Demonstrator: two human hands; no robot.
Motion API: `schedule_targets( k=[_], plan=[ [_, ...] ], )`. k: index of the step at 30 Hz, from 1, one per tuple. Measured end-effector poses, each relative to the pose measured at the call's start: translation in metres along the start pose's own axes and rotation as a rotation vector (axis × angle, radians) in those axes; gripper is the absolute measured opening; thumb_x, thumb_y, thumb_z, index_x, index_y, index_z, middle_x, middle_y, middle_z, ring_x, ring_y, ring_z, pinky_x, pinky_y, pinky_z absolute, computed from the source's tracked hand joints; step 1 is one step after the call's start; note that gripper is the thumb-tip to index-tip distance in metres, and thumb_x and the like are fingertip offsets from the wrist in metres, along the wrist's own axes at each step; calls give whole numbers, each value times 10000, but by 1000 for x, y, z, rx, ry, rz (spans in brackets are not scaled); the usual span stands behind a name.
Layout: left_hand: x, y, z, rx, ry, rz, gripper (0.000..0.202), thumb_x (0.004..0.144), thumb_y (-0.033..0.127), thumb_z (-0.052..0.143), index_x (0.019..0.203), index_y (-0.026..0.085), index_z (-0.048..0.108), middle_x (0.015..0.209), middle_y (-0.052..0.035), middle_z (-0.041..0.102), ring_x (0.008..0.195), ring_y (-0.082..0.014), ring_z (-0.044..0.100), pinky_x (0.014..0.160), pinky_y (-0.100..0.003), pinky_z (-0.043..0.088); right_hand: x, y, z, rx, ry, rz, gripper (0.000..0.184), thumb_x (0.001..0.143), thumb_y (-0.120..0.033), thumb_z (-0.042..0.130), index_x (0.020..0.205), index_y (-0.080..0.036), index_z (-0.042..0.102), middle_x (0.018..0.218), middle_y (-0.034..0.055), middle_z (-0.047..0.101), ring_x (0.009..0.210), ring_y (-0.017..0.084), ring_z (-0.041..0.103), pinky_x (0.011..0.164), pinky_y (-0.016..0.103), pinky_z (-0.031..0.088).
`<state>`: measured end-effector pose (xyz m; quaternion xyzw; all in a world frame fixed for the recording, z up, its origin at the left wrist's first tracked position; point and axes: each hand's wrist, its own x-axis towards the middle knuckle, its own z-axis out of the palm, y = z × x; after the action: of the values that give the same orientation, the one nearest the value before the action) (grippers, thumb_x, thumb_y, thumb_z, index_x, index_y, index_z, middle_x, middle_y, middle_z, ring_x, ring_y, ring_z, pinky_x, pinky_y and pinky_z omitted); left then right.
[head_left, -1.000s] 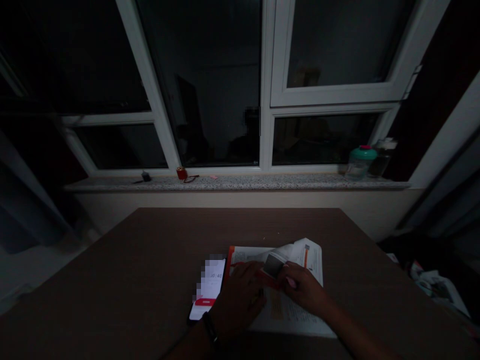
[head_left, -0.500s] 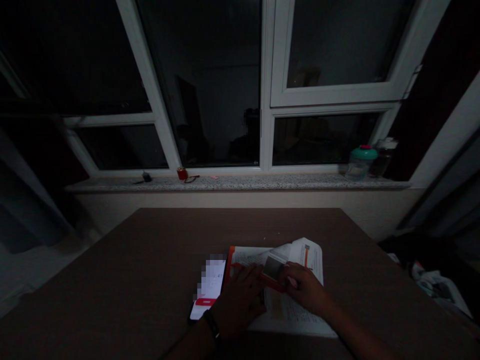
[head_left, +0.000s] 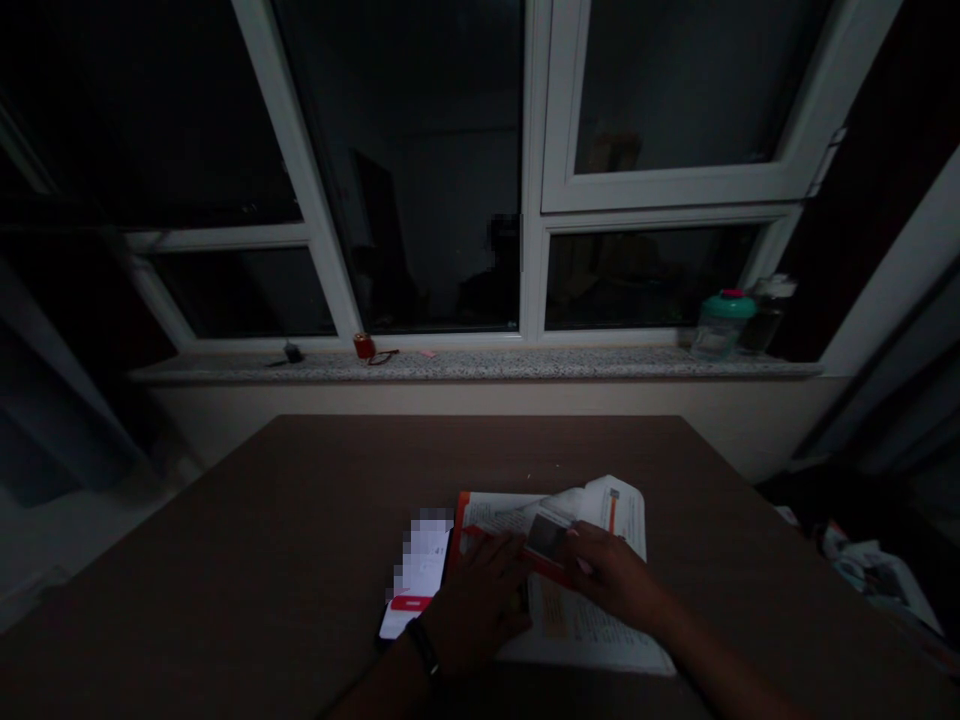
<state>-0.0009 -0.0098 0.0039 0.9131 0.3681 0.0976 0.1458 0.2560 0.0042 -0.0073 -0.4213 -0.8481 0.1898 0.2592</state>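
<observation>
A printed sheet or booklet [head_left: 611,640] with text, orange-red edging and a dark picture lies on the table, one page [head_left: 577,497] folded over and curled at the top. My left hand [head_left: 484,590], a dark band on its wrist, rests flat across the left part of the paper, fingers extended. My right hand [head_left: 611,580] is closed at the folded page near the dark picture, thumb and fingers pinched on its red-edged part. Dim light leaves the exact grip hard to see. Beside my left hand lies a phone [head_left: 420,575] with a lit screen.
The brown table [head_left: 300,540] stands below a granite sill [head_left: 480,365] and a window. A teal-lidded bottle [head_left: 724,325] and another clear container [head_left: 769,315] stand at the sill's right. A small red object [head_left: 364,347] sits at its left. Crumpled items [head_left: 877,575] lie right of the table.
Both hands stay almost in place, with only a slight shift of the right fingers at the folded page. The phone screen looks a little different.
</observation>
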Motion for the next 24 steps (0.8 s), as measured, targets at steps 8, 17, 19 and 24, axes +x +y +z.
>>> schedule_targets(
  k=[8,17,19,24],
  plan=[
    [-1,-2,1,-34,-20,-3,637,890,309,654,1460,278,370,1564,-64,286,1425,-294,254,1136,-507,252,-1,0,-14,16,-96,-10,270,850,-164,618,1102,-257,595,1005,44,591,948,217,553,795,309,436],
    [-1,1,-5,-27,-49,-20,620,892,335,657,1449,264,394,1561,-61,291,1419,-284,268,1147,-497,239,-3,9,-3,100,-18,-11,231,860,-201,622,1083,-260,604,982,41,592,930,218,545,811,329,446],
    [-1,1,-6,-29,-52,-14,624,897,332,651,1458,270,384,1562,-58,290,1421,-284,265,1150,-494,236,-3,8,-3,87,-23,-27,233,874,-235,620,1104,-265,597,993,43,595,929,220,543,809,333,444],
    [0,4,-10,-17,-77,-18,637,889,316,660,1460,244,387,1556,-69,301,1418,-285,273,1149,-481,251,-3,6,-8,45,-63,-48,232,897,-293,609,1124,-257,583,991,50,604,926,228,539,808,347,439]
  ],
)
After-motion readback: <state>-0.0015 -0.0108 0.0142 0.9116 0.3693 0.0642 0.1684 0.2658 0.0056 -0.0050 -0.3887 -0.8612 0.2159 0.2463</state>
